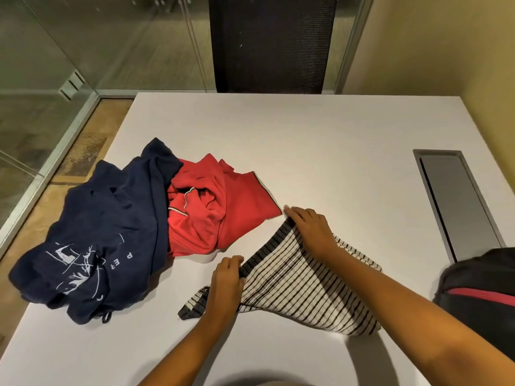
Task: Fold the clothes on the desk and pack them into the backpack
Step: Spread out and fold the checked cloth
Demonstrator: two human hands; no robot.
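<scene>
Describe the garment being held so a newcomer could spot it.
On the white desk, right of the crumpled navy shirt and red shirt, lies the striped garment. The left hand and right hand hold its dark edge. Alone here, it is cream with thin dark stripes.

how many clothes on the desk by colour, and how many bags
navy shirt: 1
red shirt: 1
black-and-white striped garment: 1
black backpack, partly in view at the desk's right edge: 1
total: 3 clothes and 1 bag, 4 things
</scene>
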